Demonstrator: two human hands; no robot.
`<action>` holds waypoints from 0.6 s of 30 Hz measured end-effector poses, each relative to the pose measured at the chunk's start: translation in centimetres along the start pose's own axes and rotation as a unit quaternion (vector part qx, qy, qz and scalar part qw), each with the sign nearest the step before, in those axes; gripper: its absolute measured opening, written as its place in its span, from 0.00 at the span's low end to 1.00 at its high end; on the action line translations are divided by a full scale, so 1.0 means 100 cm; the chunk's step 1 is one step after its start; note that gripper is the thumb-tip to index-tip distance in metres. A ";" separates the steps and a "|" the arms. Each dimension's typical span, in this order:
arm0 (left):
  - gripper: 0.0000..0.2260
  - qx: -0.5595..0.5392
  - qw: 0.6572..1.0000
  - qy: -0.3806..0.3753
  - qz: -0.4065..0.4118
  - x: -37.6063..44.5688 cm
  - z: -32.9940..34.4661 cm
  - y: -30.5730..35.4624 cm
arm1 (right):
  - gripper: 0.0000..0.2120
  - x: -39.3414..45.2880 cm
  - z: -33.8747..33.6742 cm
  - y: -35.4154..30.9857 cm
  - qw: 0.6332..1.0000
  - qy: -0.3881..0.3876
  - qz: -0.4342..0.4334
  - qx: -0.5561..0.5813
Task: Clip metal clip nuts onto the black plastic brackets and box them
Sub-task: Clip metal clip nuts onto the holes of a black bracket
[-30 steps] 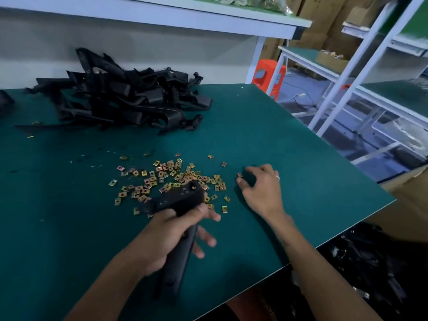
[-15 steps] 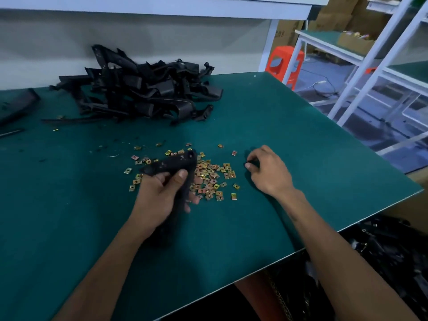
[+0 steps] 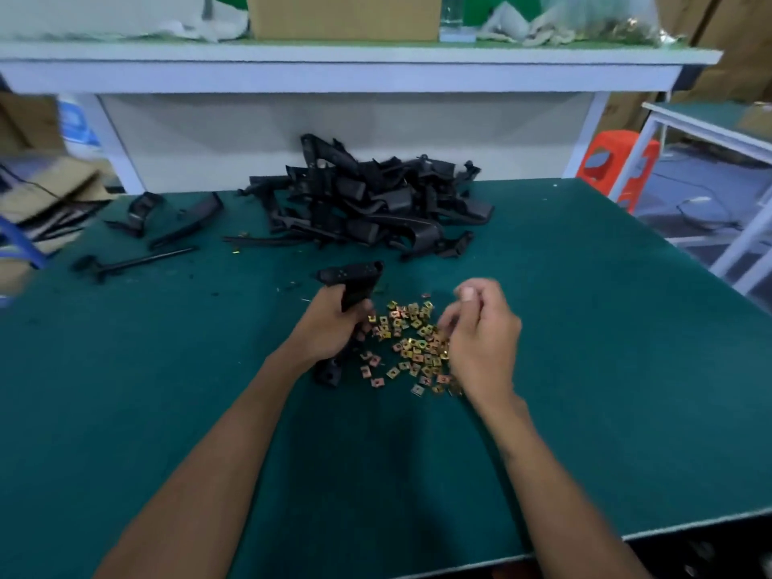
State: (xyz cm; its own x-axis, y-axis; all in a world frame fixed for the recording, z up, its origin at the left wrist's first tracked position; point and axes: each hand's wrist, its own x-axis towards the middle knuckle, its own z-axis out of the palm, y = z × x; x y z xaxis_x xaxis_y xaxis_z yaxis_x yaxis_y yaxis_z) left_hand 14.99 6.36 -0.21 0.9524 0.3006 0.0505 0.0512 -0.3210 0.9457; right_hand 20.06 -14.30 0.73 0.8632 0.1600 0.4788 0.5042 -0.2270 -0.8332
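While the left hand (image 3: pixel 330 328) grips a bracket (image 3: pixel 355 282), right hand (image 3: pixel 480 336) grip unclear, bracket heap (image 3: pixel 367 202) beyond clip nuts (image 3: pixel 411 348).

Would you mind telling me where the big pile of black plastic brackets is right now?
In the head view, the pile of black brackets lies at the far middle of the green table, beyond the scattered clip nuts and both hands.
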 end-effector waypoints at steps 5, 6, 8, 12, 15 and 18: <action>0.14 -0.101 0.986 0.134 -0.020 0.000 -0.032 0.003 | 0.12 -0.079 0.027 -0.035 0.934 -0.312 0.020 0.171; 0.15 -0.101 0.983 0.149 -0.023 -0.004 -0.037 0.001 | 0.12 -0.086 0.032 -0.038 0.926 -0.332 0.000 0.178; 0.14 -0.110 0.980 0.164 -0.029 -0.013 -0.043 0.000 | 0.12 -0.083 0.044 -0.045 0.932 -0.305 -0.033 0.195; 0.17 -0.116 0.980 0.160 -0.031 -0.027 -0.042 -0.007 | 0.09 -0.038 0.068 -0.042 0.971 -0.115 -0.002 0.209; 0.20 -0.093 0.984 0.149 -0.012 -0.030 -0.041 -0.012 | 0.07 0.006 0.080 -0.032 0.970 -0.062 0.067 0.224; 0.20 -0.058 0.990 0.130 0.002 -0.029 -0.036 -0.012 | 0.06 0.032 0.088 -0.027 0.954 -0.081 0.083 0.276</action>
State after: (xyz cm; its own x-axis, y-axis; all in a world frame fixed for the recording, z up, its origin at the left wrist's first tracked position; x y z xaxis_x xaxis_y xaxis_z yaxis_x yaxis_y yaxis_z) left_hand 11.10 9.11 -0.36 0.8422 0.5255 0.1206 -0.0012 -0.2218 0.9751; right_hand 21.26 -4.67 2.11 0.8924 0.3220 0.3162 0.2329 0.2716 -0.9338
